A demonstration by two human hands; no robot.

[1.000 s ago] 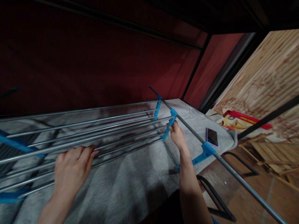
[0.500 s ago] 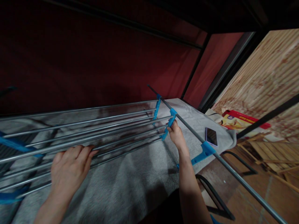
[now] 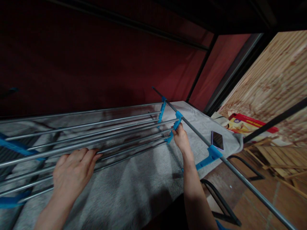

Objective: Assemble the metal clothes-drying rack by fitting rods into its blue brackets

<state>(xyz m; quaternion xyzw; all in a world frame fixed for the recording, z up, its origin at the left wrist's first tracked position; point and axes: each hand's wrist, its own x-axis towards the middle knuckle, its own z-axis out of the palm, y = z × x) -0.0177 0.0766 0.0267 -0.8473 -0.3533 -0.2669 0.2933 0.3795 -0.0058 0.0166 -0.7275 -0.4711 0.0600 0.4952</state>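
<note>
A rack of grey metal rods (image 3: 134, 125) with blue plastic joints lies across a grey cloth-covered surface (image 3: 134, 188). My left hand (image 3: 73, 172) is wrapped over one of the rods, left of centre, its fingertips hidden beneath. At the rack's right end, my right hand (image 3: 180, 135) pinches a blue end bracket (image 3: 177, 122) just below a long slanting metal pole (image 3: 195, 130). Farther down that pole sits another blue bracket (image 3: 211, 157), untouched. More blue brackets (image 3: 16, 145) show at the far left.
A phone (image 3: 217, 140) rests on the cloth, right of the pole. Beyond it are a red and yellow box (image 3: 249, 124) and folded wooden slats (image 3: 280, 156). Black metal frames (image 3: 222, 203) stand at the lower right. A dark red panel (image 3: 107, 70) rises behind.
</note>
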